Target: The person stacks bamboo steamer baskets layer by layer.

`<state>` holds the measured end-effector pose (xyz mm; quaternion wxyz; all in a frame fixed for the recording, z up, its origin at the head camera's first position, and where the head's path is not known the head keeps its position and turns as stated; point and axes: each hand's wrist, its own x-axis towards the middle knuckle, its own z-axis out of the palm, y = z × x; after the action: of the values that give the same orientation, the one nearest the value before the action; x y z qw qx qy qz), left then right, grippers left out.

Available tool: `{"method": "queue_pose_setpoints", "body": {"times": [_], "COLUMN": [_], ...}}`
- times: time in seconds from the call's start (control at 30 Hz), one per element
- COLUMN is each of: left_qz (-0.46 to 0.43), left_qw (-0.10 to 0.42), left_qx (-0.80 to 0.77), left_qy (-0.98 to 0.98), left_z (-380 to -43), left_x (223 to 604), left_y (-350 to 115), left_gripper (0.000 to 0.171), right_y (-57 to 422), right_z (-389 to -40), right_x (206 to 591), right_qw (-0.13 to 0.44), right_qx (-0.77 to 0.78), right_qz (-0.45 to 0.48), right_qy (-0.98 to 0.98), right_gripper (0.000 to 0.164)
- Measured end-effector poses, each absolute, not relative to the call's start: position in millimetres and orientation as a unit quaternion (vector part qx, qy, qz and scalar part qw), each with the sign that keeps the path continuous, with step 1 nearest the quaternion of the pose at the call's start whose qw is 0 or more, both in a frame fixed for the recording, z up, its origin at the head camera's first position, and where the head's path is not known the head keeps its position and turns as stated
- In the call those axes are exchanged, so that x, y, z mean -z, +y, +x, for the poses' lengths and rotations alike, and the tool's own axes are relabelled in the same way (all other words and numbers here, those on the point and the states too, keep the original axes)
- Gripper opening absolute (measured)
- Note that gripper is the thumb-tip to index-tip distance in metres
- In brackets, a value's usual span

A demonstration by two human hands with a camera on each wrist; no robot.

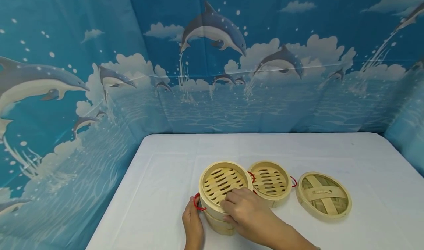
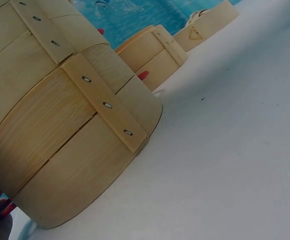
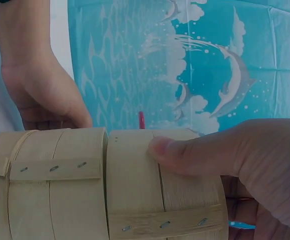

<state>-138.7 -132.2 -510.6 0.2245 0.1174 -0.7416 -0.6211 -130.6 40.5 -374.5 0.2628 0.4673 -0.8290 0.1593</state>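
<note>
A stack of round bamboo steamer baskets stands on the table, its top basket (image 1: 212, 187) showing a slatted floor. My right hand (image 1: 246, 211) grips this basket's near right rim; the thumb (image 3: 172, 150) lies on the outer wall and the other fingers are mostly hidden. A thin dark seam separates the top basket from the basket below (image 3: 75, 150). My left hand (image 1: 193, 220) holds the stack's left side, beside a red loop handle (image 1: 194, 202); its fingers are partly hidden. In the left wrist view, the lower basket (image 2: 95, 175) has a stapled bamboo strip down its wall.
Right of the stack, another slatted steamer basket (image 1: 269, 196) with red handles sits close by. Farther right lies a woven bamboo lid (image 1: 331, 206). A white cloth (image 1: 159, 191) covers the table, and a blue dolphin-print curtain (image 1: 212, 106) hangs behind and along the sides.
</note>
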Motion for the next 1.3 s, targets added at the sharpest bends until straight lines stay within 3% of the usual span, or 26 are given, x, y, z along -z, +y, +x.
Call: {"method": "queue_pose_setpoints", "body": {"times": [0.33,0.63,1.3], "left_qz": [0.124,0.134,0.136], "left_qw": [0.225,0.215,0.21], "left_qx": [0.62,0.628,0.623], "left_qy": [-0.741,-0.736,-0.741], "left_z": [-139,-139,-138], "left_x": [509,509,510], "left_y": [-132,-132,-132], "left_gripper": [0.04,0.043,0.043], "right_y": [39,66,70], "right_z": [-132,-139,-142], "right_x": [376,372,378], "right_qw": [0.26,0.24,0.26], "right_qx": [-0.161,-0.191,-0.214], "right_qz": [0.471,0.503,0.526], "right_qy": [-0.828,-0.808,-0.781], "right_gripper": [0.027,0.026,0.029]}}
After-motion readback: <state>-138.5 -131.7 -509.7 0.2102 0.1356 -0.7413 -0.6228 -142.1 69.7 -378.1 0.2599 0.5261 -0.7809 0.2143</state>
